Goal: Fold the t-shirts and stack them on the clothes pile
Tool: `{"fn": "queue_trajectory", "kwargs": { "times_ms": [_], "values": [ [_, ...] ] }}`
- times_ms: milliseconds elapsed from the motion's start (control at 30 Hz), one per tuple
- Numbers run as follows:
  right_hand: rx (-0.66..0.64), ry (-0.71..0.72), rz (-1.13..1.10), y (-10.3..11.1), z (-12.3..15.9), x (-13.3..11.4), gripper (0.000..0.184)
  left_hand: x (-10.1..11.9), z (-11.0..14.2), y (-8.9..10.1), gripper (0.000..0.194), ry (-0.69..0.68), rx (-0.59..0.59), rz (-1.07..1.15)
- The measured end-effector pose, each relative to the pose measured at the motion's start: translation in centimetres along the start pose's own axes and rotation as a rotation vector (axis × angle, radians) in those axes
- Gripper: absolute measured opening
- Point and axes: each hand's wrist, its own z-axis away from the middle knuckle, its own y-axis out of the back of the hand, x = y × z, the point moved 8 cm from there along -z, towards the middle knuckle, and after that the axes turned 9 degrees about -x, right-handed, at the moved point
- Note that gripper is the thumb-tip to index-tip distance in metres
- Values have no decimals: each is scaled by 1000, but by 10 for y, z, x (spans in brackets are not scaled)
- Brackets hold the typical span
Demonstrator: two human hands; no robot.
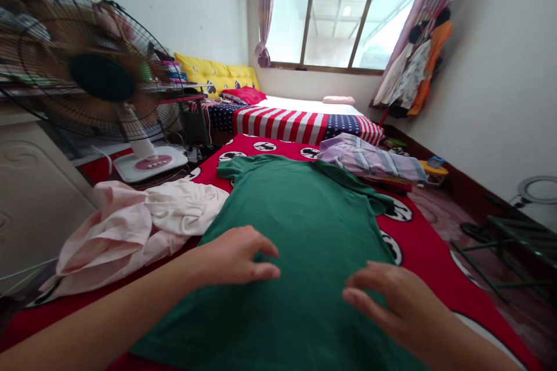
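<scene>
A green short-sleeved T-shirt (304,214) lies spread out on a red cloth with black-and-white round prints (429,266). Its sleeves point away from me, and its lower part reaches the bottom of the view. Over the left half of the shirt is my left hand (239,255), thumb and fingers apart with nothing between them. My right hand (395,298) hovers at the right half, fingers curved and also apart, holding nothing. Whether either hand touches the fabric I cannot tell.
Pale pink and white garments (143,220) lie crumpled at the left. A folded plaid cloth (369,156) rests at the far right corner. A standing fan (104,78) is at the left, a bed with a flag-patterned cover (282,122) behind, and a dark folding stool (517,243) at the right.
</scene>
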Motion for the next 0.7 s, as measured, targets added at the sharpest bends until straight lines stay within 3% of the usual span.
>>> {"fn": "queue_trajectory", "kwargs": {
  "times_ms": [67,167,267,333,400,433,500,567,633,700],
  "values": [
    [-35,-14,14,-8,-40,4,37,-8,-29,9,61,28,185,-31],
    [-59,-124,80,-35,-69,41,63,-28,-50,-12,73,95,187,-196],
    [-64,-169,160,-55,-61,71,65,-38,-35,-37,69,86,94,-257],
    [-34,-194,196,-50,-53,74,58,-34,-15,-43,73,53,24,-217],
    [-26,-204,193,-39,-58,64,37,-27,-1,-39,82,16,-65,-141],
    [-19,-189,165,-34,-66,56,29,-24,2,-33,82,-2,-97,-91],
    [14,-123,52,-29,-92,38,26,-25,-3,-11,63,-28,-104,63],
    [99,-56,-77,-30,-119,25,20,-43,-19,20,39,0,-6,300],
    [197,-20,-152,-37,-139,22,16,-85,-35,55,40,141,215,560],
    [264,-10,-171,-46,-148,24,13,-140,-35,87,42,367,565,750]
  ]
}}
